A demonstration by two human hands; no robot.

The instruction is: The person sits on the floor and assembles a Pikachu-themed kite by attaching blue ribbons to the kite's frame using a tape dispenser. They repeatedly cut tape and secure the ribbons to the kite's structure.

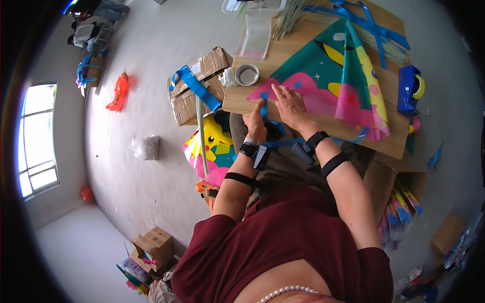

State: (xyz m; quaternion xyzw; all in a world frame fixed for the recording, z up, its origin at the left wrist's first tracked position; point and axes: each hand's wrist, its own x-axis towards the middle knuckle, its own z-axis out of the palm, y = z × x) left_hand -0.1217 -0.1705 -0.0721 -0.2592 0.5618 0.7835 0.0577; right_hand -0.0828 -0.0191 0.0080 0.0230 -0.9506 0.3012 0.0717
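Resting open right hand (292,106) on pink-and-green plastic sheet (323,76), upper right, while hiding most fingers of left hand (256,122), grip unclear.

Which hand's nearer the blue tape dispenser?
Right. The right hand is at the colourful sheet's pink corner, left of the tape dispenser; the left hand is farther left, by the table's near edge.

L hand (256,122) fingertips hidden; clear tray (230,7) cut off @ top, necklace (284,290) @ btm, far-R bundles (457,251) blurred
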